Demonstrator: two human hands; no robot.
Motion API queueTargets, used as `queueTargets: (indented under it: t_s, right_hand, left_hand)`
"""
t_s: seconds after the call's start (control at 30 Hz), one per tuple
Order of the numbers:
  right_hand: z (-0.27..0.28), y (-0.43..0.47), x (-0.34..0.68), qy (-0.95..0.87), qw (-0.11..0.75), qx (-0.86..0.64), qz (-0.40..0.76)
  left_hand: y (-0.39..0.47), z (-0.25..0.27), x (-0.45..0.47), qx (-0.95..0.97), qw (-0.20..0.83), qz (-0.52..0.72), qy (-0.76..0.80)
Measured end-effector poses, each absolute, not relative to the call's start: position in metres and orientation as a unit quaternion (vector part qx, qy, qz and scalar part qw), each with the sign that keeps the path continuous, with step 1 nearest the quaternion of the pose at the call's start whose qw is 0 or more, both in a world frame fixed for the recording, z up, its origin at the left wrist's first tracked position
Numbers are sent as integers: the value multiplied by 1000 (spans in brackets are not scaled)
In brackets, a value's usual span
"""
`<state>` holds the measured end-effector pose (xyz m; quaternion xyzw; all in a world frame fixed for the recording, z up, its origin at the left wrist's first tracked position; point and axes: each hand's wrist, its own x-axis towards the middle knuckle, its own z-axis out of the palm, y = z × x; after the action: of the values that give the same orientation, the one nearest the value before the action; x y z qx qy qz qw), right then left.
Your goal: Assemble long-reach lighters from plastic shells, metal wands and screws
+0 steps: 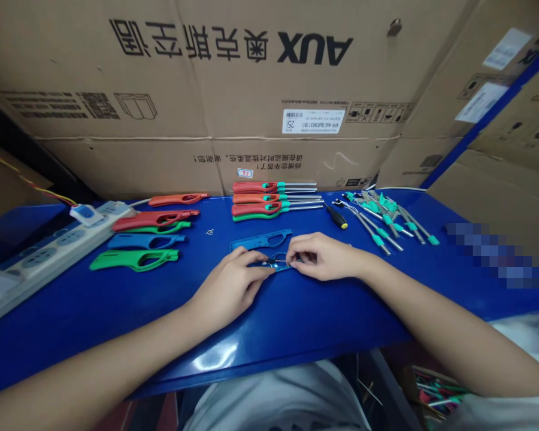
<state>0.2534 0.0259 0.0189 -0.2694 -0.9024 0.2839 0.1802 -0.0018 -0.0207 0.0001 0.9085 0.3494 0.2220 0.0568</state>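
In the head view, a blue lighter casing half (282, 268) lies between my hands at the middle of the table, with small dark and shiny parts inside it. My left hand (236, 278) grips its left end between thumb and fingers. Pinched at the right end is my right hand (321, 256); what its fingertips hold is too small and hidden to name. Just behind my hands lies another blue casing half (261, 240). Beyond it, red and orange gas lighters (257, 209) with metal tubes are laid in a stack.
Several coloured casing halves (135, 260) lie at left, beside a white power strip (67, 236). At right are a screwdriver (338, 216) and a pile of metal lighter tubes (388, 218) with teal parts. A large cardboard box (197, 120) walls off the back of the blue table (296, 326).
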Motion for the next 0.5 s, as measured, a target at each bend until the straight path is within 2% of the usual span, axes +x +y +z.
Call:
queueTargets:
  t_s: [0.2,0.5]
  right_hand:
    - [16,29,252,-893,182,-263,317]
    - [20,23,250,-913,186,-231,280]
  left_hand:
    - [-22,-1,-2,912,35,209,351]
    - [-19,0,-2,914,38,214,342]
